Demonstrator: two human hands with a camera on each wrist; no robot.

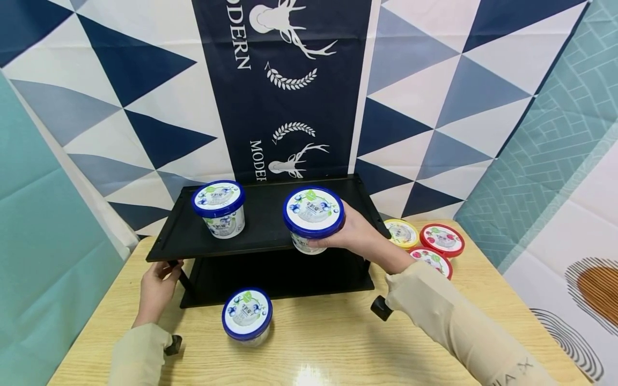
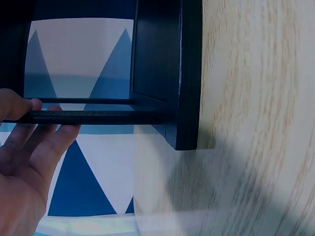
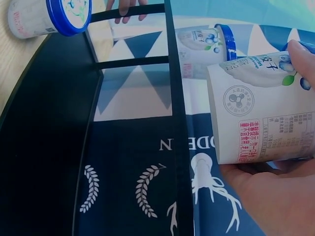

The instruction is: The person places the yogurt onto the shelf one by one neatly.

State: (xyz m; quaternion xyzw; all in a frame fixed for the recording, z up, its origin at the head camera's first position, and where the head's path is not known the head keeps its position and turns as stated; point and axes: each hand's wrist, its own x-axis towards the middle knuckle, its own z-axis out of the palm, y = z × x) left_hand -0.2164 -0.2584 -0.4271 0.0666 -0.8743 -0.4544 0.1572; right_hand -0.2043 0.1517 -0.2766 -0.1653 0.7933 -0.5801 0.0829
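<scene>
A two-tier black shelf rack (image 1: 263, 214) stands on the table. My left hand (image 1: 155, 289) grips its front left post (image 2: 108, 117), thumb on one side and fingers on the other. In my right hand (image 1: 359, 236) is a white yogurt tub (image 1: 314, 212) with a blue lid and blueberry print. The right wrist view shows a gap between this tub's base (image 3: 216, 118) and the upper board. A matching blue-lidded tub (image 1: 224, 212) sits upright on the upper board's left part. Another blue-lidded tub (image 1: 247, 316) stands on the table in front of the rack.
Right of the rack, partly behind my right forearm, are a yellow-lidded tub (image 1: 402, 234) and two red-lidded tubs (image 1: 441, 239). A patterned cloth (image 1: 289, 107) hangs right behind the rack. The wooden table (image 1: 309, 343) extends in front.
</scene>
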